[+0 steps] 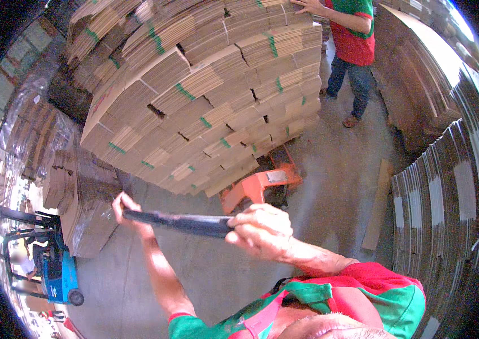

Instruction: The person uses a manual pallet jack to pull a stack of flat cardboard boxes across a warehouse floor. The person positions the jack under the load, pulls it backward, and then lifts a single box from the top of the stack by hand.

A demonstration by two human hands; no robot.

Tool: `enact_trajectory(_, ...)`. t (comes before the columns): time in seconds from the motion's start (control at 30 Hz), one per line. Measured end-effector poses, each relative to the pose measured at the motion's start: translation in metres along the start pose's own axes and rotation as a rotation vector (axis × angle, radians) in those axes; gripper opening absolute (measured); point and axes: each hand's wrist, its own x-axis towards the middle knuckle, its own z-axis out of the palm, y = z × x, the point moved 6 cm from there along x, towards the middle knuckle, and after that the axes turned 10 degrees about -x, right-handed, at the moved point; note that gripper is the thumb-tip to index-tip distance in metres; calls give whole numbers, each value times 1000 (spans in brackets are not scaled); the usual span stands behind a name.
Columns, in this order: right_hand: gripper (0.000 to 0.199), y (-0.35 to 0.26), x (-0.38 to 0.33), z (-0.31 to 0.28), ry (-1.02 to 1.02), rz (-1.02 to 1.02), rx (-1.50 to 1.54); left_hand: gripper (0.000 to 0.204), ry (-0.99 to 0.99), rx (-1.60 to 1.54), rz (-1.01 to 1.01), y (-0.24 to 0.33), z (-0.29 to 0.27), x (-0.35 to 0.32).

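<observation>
My left hand is closed around the left end of a black pallet jack handle. Around its right end wrap the fingers of my right hand. The bar runs nearly level across the view, slightly blurred. Beyond it, the orange body of the pallet jack stands at the foot of a tall stack of flattened cardboard. The stack is piled in tied bundles with green marks on their edges. How the handle joins the jack is hidden.
A co-worker stands at the stack's far right, one hand on it. More cardboard stacks line the right side, with a flat strip beside them. At left are wrapped cardboard piles and a blue forklift. Concrete floor lies between.
</observation>
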Motion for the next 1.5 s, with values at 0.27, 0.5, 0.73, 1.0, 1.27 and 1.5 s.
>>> enact_trajectory(0.27, 7, 7, -2, -14, 210, -72, -348, 10, -139, -149, 136, 40, 14, -14)
enact_trajectory(0.5, 18, 72, -4, -47, 160, 26, -470, 14, -117, -155, 341, 110, 4, -56)
enact_trajectory(0.73, 31, 143, -8, -74, 120, -14, -431, 15, 5, -76, 398, 152, -3, -152)
enact_trajectory(1.0, 41, 212, -26, -70, -110, -120, -83, 22, 76, 152, 375, 221, -16, -306)
enact_trajectory(1.27, 37, 220, -86, -42, -314, 128, 313, 14, 116, 300, 275, 253, -54, -386)
enact_trajectory(1.5, 46, 202, -93, -35, -256, 89, 264, 16, 84, 434, 209, 256, -75, -365)
